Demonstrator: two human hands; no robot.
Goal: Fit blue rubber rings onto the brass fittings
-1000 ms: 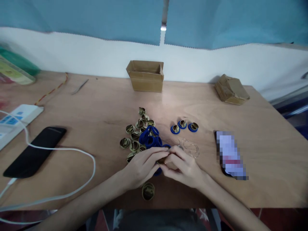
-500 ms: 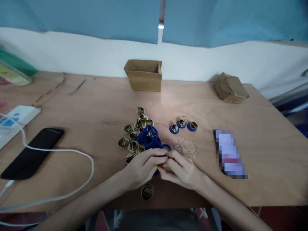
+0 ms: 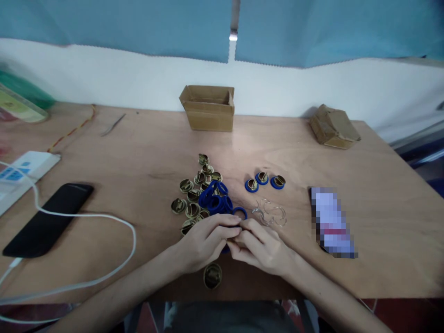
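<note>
Head view: your left hand (image 3: 204, 244) and right hand (image 3: 264, 247) are pressed fingertip to fingertip over a small brass-coloured part (image 3: 238, 241), mostly hidden, so its shape is unclear. A sliver of blue ring (image 3: 226, 249) peeks beneath. It sits near the wooden table (image 3: 138, 152) front edge, just before the pile of blue rings and brass caps (image 3: 204, 196).

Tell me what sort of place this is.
Probably a small hand-assembly workbench, perhaps home piecework. Both hands, left hand and right hand, meet over a small part beside a pile of brass-coloured caps and blue rings; three finished pieces and a cardboard box sit on the plywood table.
</note>
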